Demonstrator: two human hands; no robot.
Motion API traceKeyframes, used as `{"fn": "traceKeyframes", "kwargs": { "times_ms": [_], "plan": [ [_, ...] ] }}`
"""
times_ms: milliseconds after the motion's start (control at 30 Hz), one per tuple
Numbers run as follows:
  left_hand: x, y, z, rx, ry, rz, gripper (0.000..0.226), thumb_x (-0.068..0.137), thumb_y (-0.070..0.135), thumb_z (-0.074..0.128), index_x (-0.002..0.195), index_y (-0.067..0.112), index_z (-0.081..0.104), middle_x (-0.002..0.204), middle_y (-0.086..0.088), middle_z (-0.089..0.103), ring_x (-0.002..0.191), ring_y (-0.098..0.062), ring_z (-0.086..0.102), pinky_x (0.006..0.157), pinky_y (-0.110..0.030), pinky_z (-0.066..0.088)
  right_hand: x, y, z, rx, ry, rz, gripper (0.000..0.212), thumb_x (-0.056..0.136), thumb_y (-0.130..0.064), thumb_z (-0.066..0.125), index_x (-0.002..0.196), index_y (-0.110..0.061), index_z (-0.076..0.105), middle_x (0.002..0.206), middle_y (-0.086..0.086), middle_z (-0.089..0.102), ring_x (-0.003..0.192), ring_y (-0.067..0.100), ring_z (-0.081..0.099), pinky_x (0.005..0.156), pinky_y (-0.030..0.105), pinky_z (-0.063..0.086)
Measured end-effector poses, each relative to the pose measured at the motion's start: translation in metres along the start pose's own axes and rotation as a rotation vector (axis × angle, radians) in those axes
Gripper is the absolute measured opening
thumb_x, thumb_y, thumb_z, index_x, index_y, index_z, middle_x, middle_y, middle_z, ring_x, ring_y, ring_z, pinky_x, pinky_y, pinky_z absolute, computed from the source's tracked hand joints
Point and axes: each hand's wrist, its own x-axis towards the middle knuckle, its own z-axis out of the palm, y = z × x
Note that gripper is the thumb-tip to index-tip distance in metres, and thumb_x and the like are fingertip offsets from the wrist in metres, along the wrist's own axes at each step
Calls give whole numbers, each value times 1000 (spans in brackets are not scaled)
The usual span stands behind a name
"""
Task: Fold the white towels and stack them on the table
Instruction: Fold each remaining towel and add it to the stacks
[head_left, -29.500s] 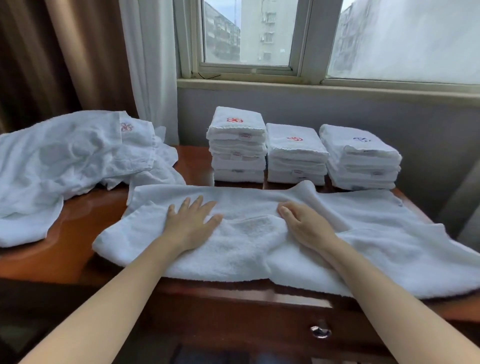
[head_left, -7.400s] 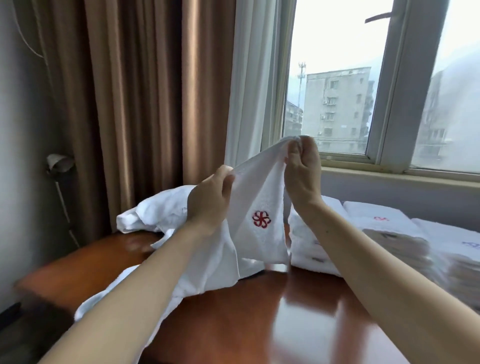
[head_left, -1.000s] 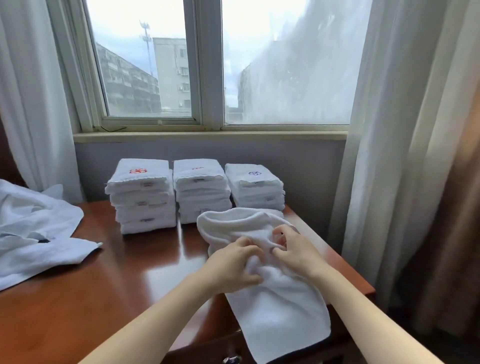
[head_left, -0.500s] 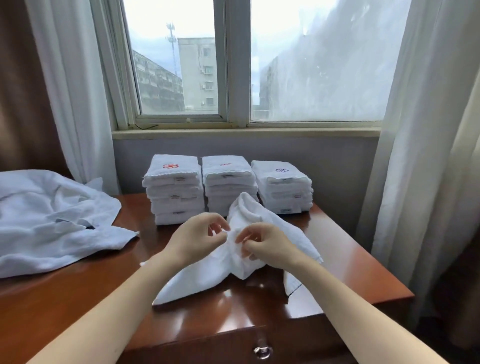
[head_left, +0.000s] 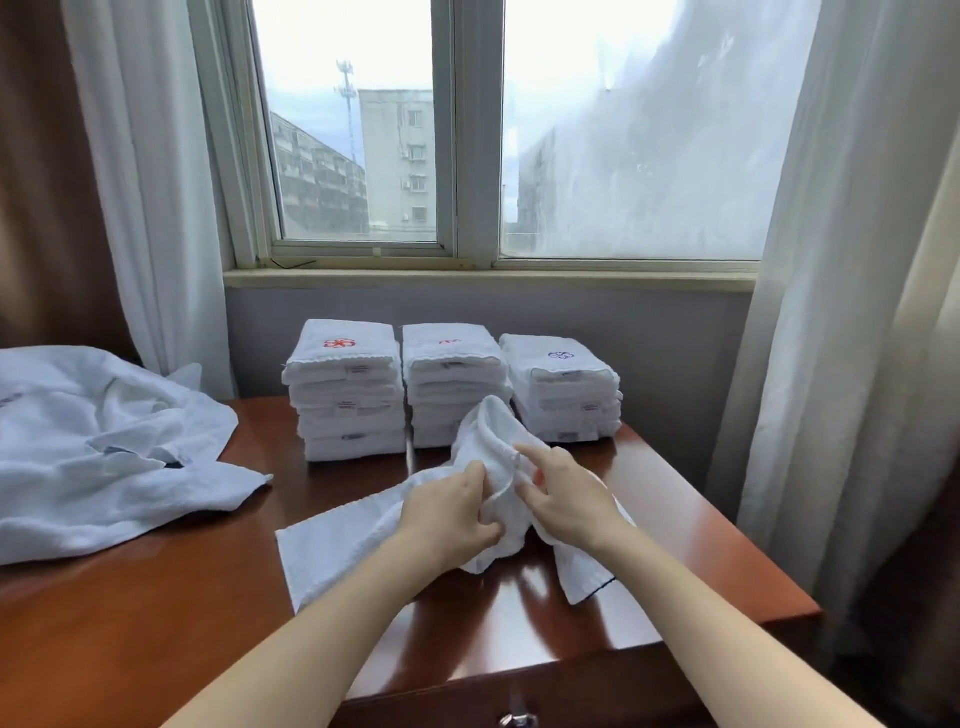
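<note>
- Two-pane window (head_left: 467, 130); overcast daylight, grey buildings (head_left: 395, 156) outside.
- Sheer white curtains (head_left: 831, 312) both sides; brown drape (head_left: 36, 182) left.
- Grey wall (head_left: 675, 353) beneath sill (head_left: 488, 279).
- Glossy reddish wood surface (head_left: 156, 597), drawer pull (head_left: 517, 719).

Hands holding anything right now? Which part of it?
Both hold one white towel. The left hand grips its bunched middle; the right hand pinches the hemmed edge beside it. Both ends lie on the table.
</note>
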Motion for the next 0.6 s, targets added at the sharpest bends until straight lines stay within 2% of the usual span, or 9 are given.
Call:
{"fn": "traceKeyframes", "kwargs": {
  "times_ms": [100,167,233,300,367,433,500,533,600],
  "plan": [
    [3,-7,-4,-25,-23,-14,16,79,34,58,90,24,51,90,8,65,90,-14,59,70,-31,45,7,-3,-1,-20,23,9,35,100,-42,44,132,-34,54,124,-3,57,108,17,59,85,33,49],
    [3,-9,-10,-20,-35,-39,6,80,32,56,85,30,53,87,11,65,87,-11,59,64,-28,39,13,-8,-3,-36,49,15,29,100,-39,41,119,-28,60,113,-3,64,102,19,61,82,36,51],
    [3,-9,-17,-54,-32,-62,4,84,31,53,87,32,56,85,15,65,81,-8,61,64,-27,41,18,-13,-5,-87,63,27,23,99,-35,41,106,-26,61,101,-2,67,98,21,62,74,35,50],
    [4,-10,-28,-172,-31,-94,7,92,30,48,92,33,54,88,15,67,63,-3,65,67,-29,47,24,-17,-9,-168,66,34,20,97,-33,44,98,-26,62,99,-3,68,98,21,62,68,32,45],
    [5,-11,-43,-390,-39,-132,9,101,29,42,98,32,50,93,8,68,53,-6,67,66,-33,51,28,-20,-15,-165,82,35,20,98,-33,49,104,-26,66,104,-4,68,101,20,63,69,30,45],
    [8,-12,-60,-648,-40,-204,8,104,26,40,103,26,47,97,-2,63,55,-14,71,51,-29,48,33,-26,-22,11,124,42,18,99,-30,51,107,-21,64,105,1,65,87,22,69,62,27,48],
    [11,-12,-75,-875,-39,-297,6,106,25,40,106,22,45,97,-6,57,59,-18,72,41,-22,46,39,-37,-29,350,131,79,12,102,-25,48,106,-18,56,104,3,59,61,24,72,43,25,47],
    [12,-11,-82,-970,-39,-334,7,106,25,39,107,21,44,97,-5,55,62,-22,74,42,-22,50,41,-43,-34,512,107,109,9,103,-24,46,105,-17,52,104,4,56,55,25,71,39,25,47],
    [17,-10,-93,-1063,6,-371,6,107,24,38,107,21,44,102,-6,54,69,-29,74,52,-29,59,43,-54,-44,691,69,123,9,104,-24,46,101,-16,49,104,4,52,57,30,71,43,30,53]
  ]
}}
